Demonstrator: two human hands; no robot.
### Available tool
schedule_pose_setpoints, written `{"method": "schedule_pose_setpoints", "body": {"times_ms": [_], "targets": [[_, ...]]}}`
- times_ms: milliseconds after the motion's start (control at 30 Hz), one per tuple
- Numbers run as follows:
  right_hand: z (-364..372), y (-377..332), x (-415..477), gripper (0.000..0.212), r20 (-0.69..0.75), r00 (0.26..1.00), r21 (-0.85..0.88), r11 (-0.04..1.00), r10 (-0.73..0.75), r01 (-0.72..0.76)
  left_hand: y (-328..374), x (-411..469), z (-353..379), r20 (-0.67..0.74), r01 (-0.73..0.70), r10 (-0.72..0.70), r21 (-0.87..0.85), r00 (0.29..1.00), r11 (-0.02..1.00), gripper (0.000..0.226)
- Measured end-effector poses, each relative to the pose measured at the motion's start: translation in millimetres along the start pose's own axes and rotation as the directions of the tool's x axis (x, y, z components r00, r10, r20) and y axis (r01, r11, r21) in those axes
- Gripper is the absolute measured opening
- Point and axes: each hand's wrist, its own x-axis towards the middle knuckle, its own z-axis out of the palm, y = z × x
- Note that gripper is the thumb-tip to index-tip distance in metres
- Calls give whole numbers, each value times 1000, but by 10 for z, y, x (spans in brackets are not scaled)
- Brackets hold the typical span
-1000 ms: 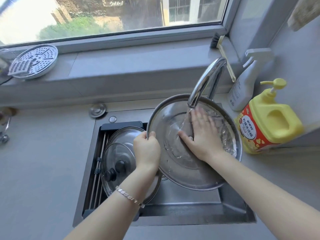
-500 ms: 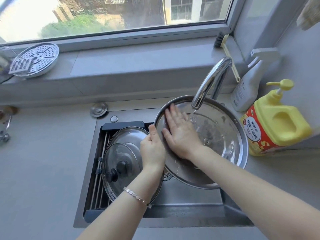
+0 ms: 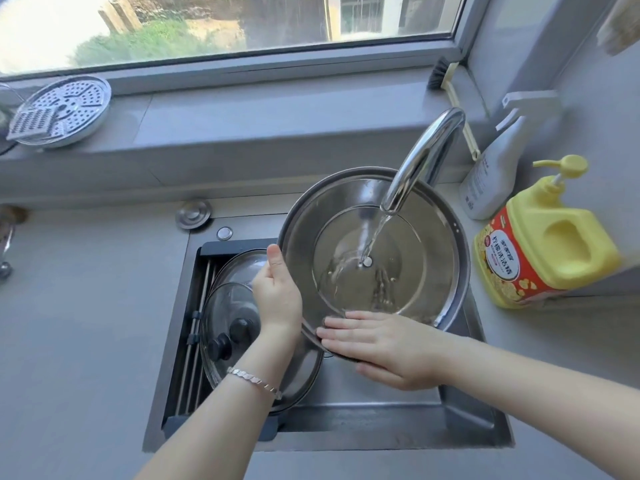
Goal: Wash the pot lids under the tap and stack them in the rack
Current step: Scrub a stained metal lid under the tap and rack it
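The only print that can be partly read is on the yellow dish-soap pump bottle [image 3: 554,244], which stands on the counter to the right of the sink. Its red label [image 3: 500,221] carries a white oval [image 3: 498,259] with a line of large dark Chinese characters that appears to read 柠檬洗洁精. A shorter line of smaller characters above it, inside the same oval, is too small to make out. The white spray bottle [image 3: 491,174] just behind it bears a few lines of dark print low on its side, too small and blurred to read.
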Motion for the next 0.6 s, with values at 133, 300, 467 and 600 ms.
{"method": "schedule_pose_setpoints", "body": {"times_ms": [133,300,467,600], "targets": [[-12,-21,163,62,-39,999,-77,997,28,-31,-41,-83,4,3,5,-5,-14,1000,1000,48],[-10,-171,429,66,-96,990,43,994,105,-101,41,-32,-7,-30,12,-13,-54,999,998,48],[61,-146,160,64,-41,998,17,998,54,-53,74,193,-138,-130,-9,8,-4,991,1000,51],[135,35,-83,52,-94,989,-115,986,110,-121,107,278,-208,-164,-29,34,34,986,999,51]]}}
